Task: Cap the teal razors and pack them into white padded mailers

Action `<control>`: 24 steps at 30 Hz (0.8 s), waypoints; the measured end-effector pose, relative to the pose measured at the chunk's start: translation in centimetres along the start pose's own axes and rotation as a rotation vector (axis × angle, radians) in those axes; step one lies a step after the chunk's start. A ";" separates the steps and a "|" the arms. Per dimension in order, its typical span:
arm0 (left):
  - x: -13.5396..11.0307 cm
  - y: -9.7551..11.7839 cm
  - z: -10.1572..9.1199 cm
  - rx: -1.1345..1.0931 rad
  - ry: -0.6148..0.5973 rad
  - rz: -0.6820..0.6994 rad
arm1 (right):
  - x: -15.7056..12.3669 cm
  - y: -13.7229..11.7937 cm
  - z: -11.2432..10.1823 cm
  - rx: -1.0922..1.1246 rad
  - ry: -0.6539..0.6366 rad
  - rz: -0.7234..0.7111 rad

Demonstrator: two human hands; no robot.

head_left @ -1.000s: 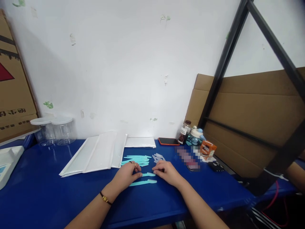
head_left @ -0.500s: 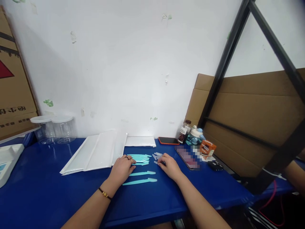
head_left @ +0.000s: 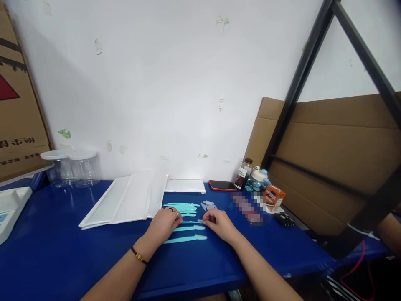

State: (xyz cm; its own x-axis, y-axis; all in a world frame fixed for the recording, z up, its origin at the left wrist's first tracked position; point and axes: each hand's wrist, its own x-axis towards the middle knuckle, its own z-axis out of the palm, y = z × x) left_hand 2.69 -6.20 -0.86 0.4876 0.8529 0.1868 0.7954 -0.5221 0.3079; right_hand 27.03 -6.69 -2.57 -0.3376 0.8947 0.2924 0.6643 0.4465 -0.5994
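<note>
My left hand and my right hand meet over a thin teal plastic stick held between them just above the blue table. The left pinches its handle end. The right pinches a small clear cap at its tip. Two more teal sticks lie side by side just in front of my hands. A pile of teal sticks lies behind the left hand, and a few clear caps lie behind the right hand.
White plastic bags lie fanned out to the left. Two clear lidded jars stand at the back left, and a white tray sits at the left edge. A phone, bottles and an orange carton crowd the right. A black metal frame and cardboard stand beyond.
Both hands reached back to the stick pile and the caps, then came forward together; now a third stick is held between them, with a cap at its tip.
</note>
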 end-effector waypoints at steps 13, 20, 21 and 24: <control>-0.1 0.5 0.4 -0.069 0.039 -0.061 | -0.1 0.8 -0.9 0.026 0.095 -0.030; -0.1 -1.0 0.0 0.128 0.102 -0.240 | 0.4 3.5 -2.0 -0.218 0.209 0.084; -0.1 -1.0 0.0 0.129 0.094 -0.239 | 0.5 3.4 -1.9 -0.262 0.183 0.081; -0.1 -1.0 0.1 0.117 0.084 -0.225 | 0.7 2.6 -1.3 -0.402 0.154 0.063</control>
State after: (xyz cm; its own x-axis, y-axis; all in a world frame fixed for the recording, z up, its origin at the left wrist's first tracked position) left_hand 1.84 -5.76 -1.28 0.2661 0.9420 0.2044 0.9188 -0.3120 0.2419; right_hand 29.41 -4.83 -2.96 -0.2050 0.8974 0.3906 0.8974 0.3317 -0.2910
